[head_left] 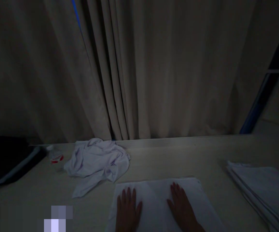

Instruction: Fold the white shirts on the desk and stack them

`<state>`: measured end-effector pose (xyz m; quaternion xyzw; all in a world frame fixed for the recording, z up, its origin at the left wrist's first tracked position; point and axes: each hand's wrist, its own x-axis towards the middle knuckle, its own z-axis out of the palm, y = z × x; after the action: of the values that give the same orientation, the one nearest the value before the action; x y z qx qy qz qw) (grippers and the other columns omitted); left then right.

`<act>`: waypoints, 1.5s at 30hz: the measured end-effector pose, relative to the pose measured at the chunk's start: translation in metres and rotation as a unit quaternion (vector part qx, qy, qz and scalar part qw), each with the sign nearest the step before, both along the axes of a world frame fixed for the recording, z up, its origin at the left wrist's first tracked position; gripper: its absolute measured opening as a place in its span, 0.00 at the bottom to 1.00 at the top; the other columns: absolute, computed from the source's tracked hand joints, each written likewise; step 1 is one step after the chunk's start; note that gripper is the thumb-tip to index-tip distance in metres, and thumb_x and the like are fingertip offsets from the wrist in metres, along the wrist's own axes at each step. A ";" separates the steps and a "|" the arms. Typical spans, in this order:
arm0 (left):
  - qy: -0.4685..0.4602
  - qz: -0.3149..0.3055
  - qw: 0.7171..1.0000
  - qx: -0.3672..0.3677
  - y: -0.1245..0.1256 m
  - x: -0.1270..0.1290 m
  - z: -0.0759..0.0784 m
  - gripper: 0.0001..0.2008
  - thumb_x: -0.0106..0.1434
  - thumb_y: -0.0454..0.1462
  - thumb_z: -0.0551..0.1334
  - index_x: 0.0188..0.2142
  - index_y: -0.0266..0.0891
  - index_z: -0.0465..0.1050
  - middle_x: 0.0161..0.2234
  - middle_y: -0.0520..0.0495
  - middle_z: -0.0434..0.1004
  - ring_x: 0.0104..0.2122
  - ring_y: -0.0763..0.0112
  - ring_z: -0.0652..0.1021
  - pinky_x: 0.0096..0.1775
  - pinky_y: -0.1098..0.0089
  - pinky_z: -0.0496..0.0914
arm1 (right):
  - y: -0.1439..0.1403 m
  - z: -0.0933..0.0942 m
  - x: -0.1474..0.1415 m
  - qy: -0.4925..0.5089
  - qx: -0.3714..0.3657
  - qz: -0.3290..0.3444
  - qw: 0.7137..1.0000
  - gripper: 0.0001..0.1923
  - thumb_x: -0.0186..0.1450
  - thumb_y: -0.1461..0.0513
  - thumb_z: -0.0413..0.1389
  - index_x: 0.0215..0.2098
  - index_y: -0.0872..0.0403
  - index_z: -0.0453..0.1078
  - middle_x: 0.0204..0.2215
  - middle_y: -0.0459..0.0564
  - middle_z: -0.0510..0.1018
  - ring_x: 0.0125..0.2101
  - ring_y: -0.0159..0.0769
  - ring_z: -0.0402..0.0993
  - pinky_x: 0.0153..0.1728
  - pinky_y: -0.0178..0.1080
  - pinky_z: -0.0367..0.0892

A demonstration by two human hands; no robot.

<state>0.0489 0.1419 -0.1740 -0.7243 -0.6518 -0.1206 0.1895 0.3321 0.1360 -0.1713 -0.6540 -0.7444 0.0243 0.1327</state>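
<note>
Cloth, white and folded flat with its long axis running left to right, is pressed directly beneath left hand and right hand, both spread palm-down, while crumpled cloth is left beyond on table.

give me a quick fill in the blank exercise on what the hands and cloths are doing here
1. Both the left hand and the right hand lie ____ on the folded white cloth.
2. The crumpled white garment lies to the ____ of the folded white cloth.
3. The stack of folded cloths sits on the person's ____ side.
4. Behind the surface hangs a ____.

Missing words: flat; left; right; curtain
</note>
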 end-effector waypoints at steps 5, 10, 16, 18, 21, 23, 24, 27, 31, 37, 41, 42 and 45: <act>-0.020 0.075 0.997 -0.008 0.001 0.003 0.000 0.33 0.58 0.55 0.49 0.58 0.41 0.58 0.60 0.33 0.61 0.59 0.39 0.60 0.56 0.42 0.54 | 0.011 -0.003 -0.006 0.005 -0.028 -0.023 0.999 0.35 0.64 0.42 0.35 0.63 0.50 0.46 0.64 0.52 0.47 0.64 0.48 0.40 0.62 0.55 0.41; -0.031 0.079 0.996 -0.029 0.000 0.006 0.004 0.34 0.58 0.54 0.49 0.58 0.37 0.58 0.60 0.31 0.60 0.60 0.38 0.58 0.57 0.40 0.51 | 0.011 -0.002 -0.004 -0.007 -0.032 -0.033 0.999 0.36 0.64 0.41 0.34 0.63 0.52 0.45 0.65 0.53 0.47 0.64 0.48 0.40 0.63 0.55 0.38; -0.028 -0.094 0.995 0.000 0.011 0.043 0.004 0.31 0.63 0.48 0.48 0.60 0.32 0.52 0.61 0.36 0.60 0.61 0.54 0.59 0.59 0.57 0.59 | 0.021 0.008 -0.013 -0.006 -0.002 0.012 1.000 0.39 0.65 0.44 0.33 0.63 0.63 0.43 0.64 0.58 0.47 0.64 0.44 0.38 0.64 0.50 0.39; -0.024 -0.124 0.992 0.019 0.019 0.057 -0.003 0.31 0.63 0.48 0.49 0.60 0.32 0.51 0.60 0.37 0.61 0.60 0.56 0.61 0.58 0.58 0.61 | 0.025 0.007 -0.017 -0.005 -0.005 0.025 1.000 0.38 0.66 0.45 0.32 0.63 0.63 0.44 0.64 0.58 0.48 0.64 0.44 0.40 0.63 0.50 0.42; -0.020 -0.121 0.992 0.040 0.027 0.069 -0.014 0.31 0.62 0.49 0.49 0.60 0.34 0.52 0.59 0.38 0.63 0.59 0.55 0.64 0.56 0.56 0.63 | 0.029 -0.001 -0.021 -0.003 -0.004 0.024 1.000 0.37 0.66 0.45 0.32 0.63 0.63 0.45 0.64 0.59 0.49 0.63 0.45 0.43 0.63 0.50 0.44; -0.021 -0.117 0.992 0.041 0.030 0.071 -0.019 0.31 0.62 0.50 0.50 0.61 0.37 0.51 0.60 0.40 0.62 0.59 0.54 0.63 0.56 0.55 0.63 | 0.030 -0.007 -0.022 -0.002 0.001 0.021 1.000 0.37 0.66 0.45 0.33 0.63 0.62 0.45 0.64 0.58 0.48 0.63 0.46 0.43 0.62 0.50 0.45; -0.023 -0.118 0.992 0.038 0.030 0.071 -0.021 0.31 0.62 0.50 0.50 0.61 0.38 0.50 0.60 0.40 0.61 0.60 0.54 0.62 0.56 0.54 0.62 | 0.030 -0.009 -0.022 -0.002 0.002 0.020 1.000 0.37 0.66 0.45 0.33 0.63 0.61 0.44 0.64 0.58 0.48 0.63 0.46 0.43 0.62 0.51 0.44; -0.032 -0.123 0.992 0.021 0.028 0.069 -0.020 0.32 0.62 0.50 0.49 0.62 0.39 0.48 0.61 0.40 0.59 0.61 0.55 0.60 0.58 0.54 0.60 | 0.030 -0.010 -0.021 0.000 -0.003 0.015 1.000 0.36 0.66 0.45 0.33 0.63 0.61 0.44 0.64 0.58 0.48 0.63 0.46 0.43 0.62 0.51 0.43; -0.038 -0.127 0.991 0.002 0.025 0.069 -0.015 0.33 0.62 0.51 0.49 0.62 0.39 0.46 0.62 0.40 0.59 0.61 0.55 0.60 0.58 0.53 0.59 | 0.029 -0.007 -0.021 -0.002 -0.012 0.015 1.000 0.37 0.66 0.45 0.32 0.64 0.62 0.43 0.64 0.58 0.47 0.64 0.45 0.41 0.63 0.50 0.42; -0.058 -0.124 0.991 -0.004 0.025 0.071 -0.013 0.35 0.61 0.52 0.50 0.62 0.39 0.45 0.62 0.40 0.57 0.62 0.54 0.58 0.59 0.53 0.57 | 0.027 0.000 -0.022 -0.002 -0.018 0.009 1.000 0.36 0.66 0.45 0.32 0.64 0.61 0.42 0.64 0.57 0.47 0.64 0.45 0.41 0.63 0.50 0.41; -0.051 -0.124 0.991 0.000 0.026 0.069 -0.013 0.34 0.61 0.53 0.49 0.62 0.40 0.46 0.62 0.40 0.58 0.61 0.54 0.59 0.58 0.53 0.58 | 0.029 0.001 -0.023 -0.005 -0.031 0.009 0.999 0.34 0.66 0.45 0.33 0.64 0.53 0.44 0.65 0.56 0.48 0.63 0.47 0.43 0.61 0.52 0.44; -0.047 -0.125 0.991 0.002 0.026 0.069 -0.012 0.34 0.61 0.53 0.49 0.62 0.40 0.46 0.62 0.40 0.58 0.61 0.54 0.60 0.58 0.53 0.58 | 0.030 0.001 -0.023 -0.007 -0.030 0.011 0.999 0.33 0.66 0.45 0.33 0.64 0.52 0.44 0.65 0.56 0.48 0.63 0.47 0.43 0.61 0.53 0.44; -0.044 -0.127 0.991 0.009 0.026 0.069 -0.011 0.33 0.61 0.52 0.50 0.62 0.42 0.46 0.62 0.40 0.58 0.61 0.54 0.60 0.58 0.54 0.58 | 0.030 0.001 -0.023 -0.013 -0.019 0.016 1.000 0.31 0.67 0.47 0.35 0.64 0.50 0.46 0.64 0.57 0.50 0.63 0.50 0.44 0.60 0.55 0.44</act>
<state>0.1178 0.1678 -0.1848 -0.7935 -0.5611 -0.1810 0.1508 0.3089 0.1665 -0.1701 -0.6448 -0.7557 0.0321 0.1098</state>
